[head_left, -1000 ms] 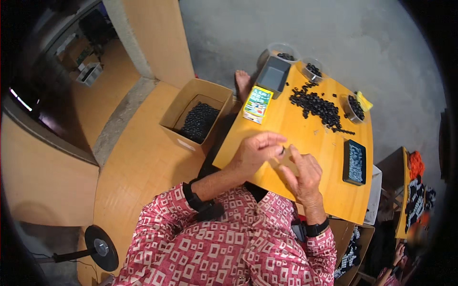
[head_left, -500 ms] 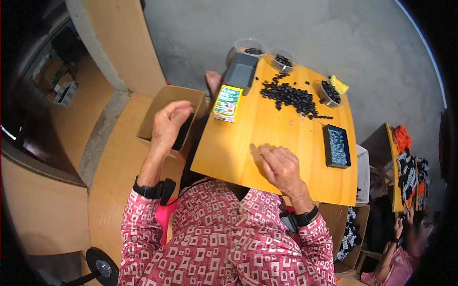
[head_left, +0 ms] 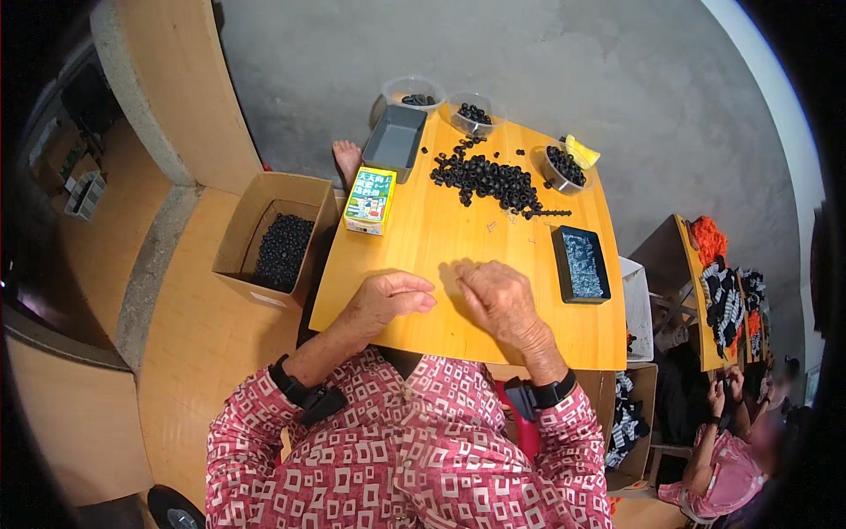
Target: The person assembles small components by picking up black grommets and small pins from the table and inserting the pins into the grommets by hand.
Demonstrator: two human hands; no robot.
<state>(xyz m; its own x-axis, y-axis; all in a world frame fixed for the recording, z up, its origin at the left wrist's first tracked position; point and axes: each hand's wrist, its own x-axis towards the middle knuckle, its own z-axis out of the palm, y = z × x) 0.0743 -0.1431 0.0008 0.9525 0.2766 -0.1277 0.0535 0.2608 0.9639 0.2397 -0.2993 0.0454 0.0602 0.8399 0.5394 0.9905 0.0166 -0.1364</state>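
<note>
Over the near part of the yellow table, my left hand (head_left: 388, 304) reaches in with its thumb a little apart from its loosely bent fingers, and nothing shows between them. To its right, my right hand (head_left: 500, 298) rests at the table with its fingers curled in; whatever they hold, if anything, is hidden. A gap separates the two hands. Beyond them lies a spread pile of small black ring-like parts (head_left: 493, 181). A short row of the same parts (head_left: 551, 212) extends from the pile's right end. A dark tray of small clear or silvery pieces (head_left: 583, 264) sits right of my right hand.
Left of the table (head_left: 414, 331) stands a cardboard box (head_left: 238, 234) containing many black parts. A yellow carton (head_left: 370, 201) and an empty-looking grey bin (head_left: 395, 141) line the left edge. Clear bowls (head_left: 476, 113) holding black parts stand at the back. Another person (head_left: 723, 472) works at far right.
My left hand has come from above the cardboard box to the table, close to my right hand. The black parts inside the box now show. The whole view has shifted slightly.
</note>
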